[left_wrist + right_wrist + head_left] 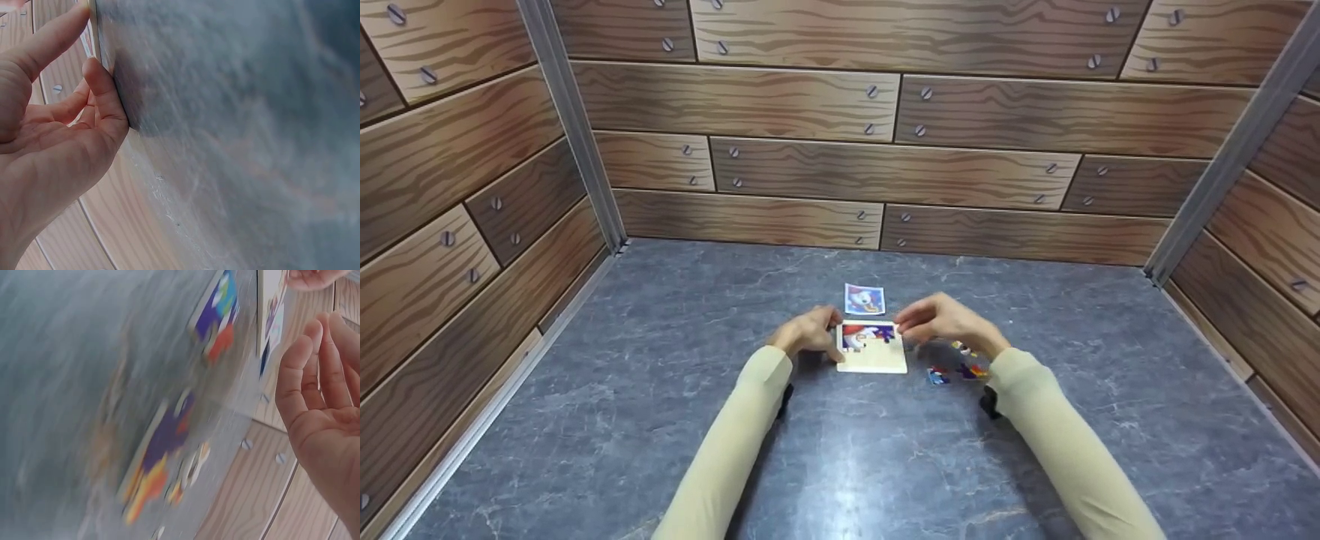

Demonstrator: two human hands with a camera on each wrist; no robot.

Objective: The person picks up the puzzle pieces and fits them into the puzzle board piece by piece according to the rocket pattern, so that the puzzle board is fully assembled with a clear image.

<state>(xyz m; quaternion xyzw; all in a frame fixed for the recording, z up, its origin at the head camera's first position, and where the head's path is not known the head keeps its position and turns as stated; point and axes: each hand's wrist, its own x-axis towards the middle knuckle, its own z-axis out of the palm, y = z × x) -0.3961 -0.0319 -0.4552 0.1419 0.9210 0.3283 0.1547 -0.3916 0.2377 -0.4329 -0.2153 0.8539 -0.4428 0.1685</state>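
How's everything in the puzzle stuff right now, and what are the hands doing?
Puzzle board: partly filled, near part bare
Loose pieces: off the board, colored sides up
Picture card: picture side up
Left hand: holding the board's left edge
Right hand: fingertips near the board; can't tell if holding anything

I'd call this a booth (780, 105): plank-patterned walls (810, 165) with drawn screws (926, 93) on three sides, metal posts (572, 120) in the corners, a marbled grey surface (855, 450) between.
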